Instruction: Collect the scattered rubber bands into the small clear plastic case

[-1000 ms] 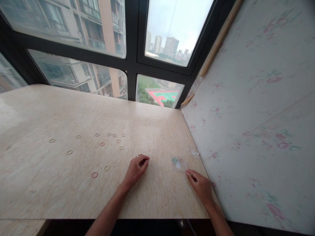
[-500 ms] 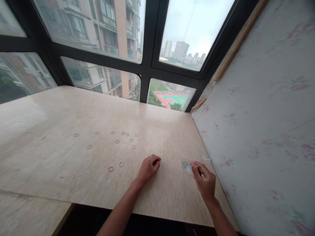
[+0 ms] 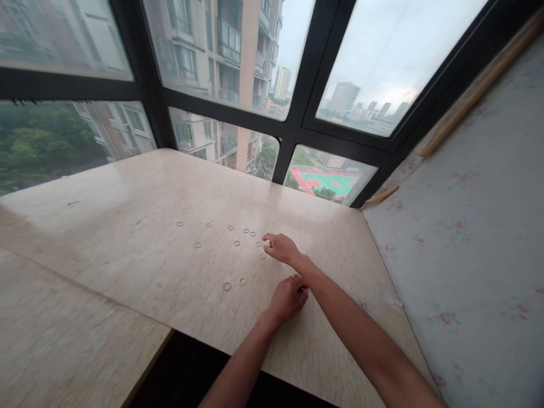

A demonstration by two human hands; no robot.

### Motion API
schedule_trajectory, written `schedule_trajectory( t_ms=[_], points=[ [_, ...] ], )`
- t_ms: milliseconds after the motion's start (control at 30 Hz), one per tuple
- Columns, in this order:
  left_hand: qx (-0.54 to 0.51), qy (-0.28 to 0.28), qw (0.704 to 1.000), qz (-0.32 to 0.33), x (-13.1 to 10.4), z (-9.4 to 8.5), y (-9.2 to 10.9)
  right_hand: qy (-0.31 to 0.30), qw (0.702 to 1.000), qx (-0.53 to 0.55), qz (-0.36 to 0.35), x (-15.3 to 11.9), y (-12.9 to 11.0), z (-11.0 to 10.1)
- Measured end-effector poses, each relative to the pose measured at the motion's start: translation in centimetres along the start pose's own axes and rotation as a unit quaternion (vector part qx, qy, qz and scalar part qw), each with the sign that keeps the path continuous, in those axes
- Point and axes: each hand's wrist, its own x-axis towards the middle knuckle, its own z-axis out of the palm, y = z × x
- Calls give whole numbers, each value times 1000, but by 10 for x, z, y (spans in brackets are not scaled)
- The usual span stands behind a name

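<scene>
Several thin rings lie scattered on the marble-patterned surface [image 3: 140, 249], among them a red ring [image 3: 227, 287] beside a yellowish ring [image 3: 242, 281]. My right hand [image 3: 279, 247] reaches over the surface with thumb and forefinger apart, close to a small ring [image 3: 259, 244] and just above another ring [image 3: 263, 256]. Nothing shows between its fingers. My left hand [image 3: 290, 297] rests on the surface below the right wrist, its fingers curled; whatever they hold, if anything, is hidden. A clear plastic bag [image 3: 361, 304] lies partly behind my right forearm.
A wallpapered wall [image 3: 476, 243] rises along the right side. Dark window frames [image 3: 225, 116] border the back edge. At the front, the surface ends over a dark gap, with another slab at the left.
My right hand has let go of the clear bag and moved left to the rings, its fingers now parted. The view has turned left. My left hand stays curled on the surface.
</scene>
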Motion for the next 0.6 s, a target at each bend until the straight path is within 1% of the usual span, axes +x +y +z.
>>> schedule_trajectory(
  t_ms=[133, 233, 333, 467, 600],
  points=[
    [-4, 5, 1000, -1, 0, 0, 1, -46, 998, -42, -5, 26, -6, 12],
    [-5, 4, 1000, -1, -1, -1, 2, -64, 997, -51, -9, 36, -7, 16],
    [2, 0, 1000, -6, -1, 0, 1, -70, 997, -35, -15, 40, -6, 17],
    [3, -2, 1000, -7, -1, 1, -1, -50, 998, 36, -11, 35, -4, 14],
    [-8, -8, 1000, -2, -1, 1, -2, -21, 986, 162, 8, 12, -2, 8]
  ],
)
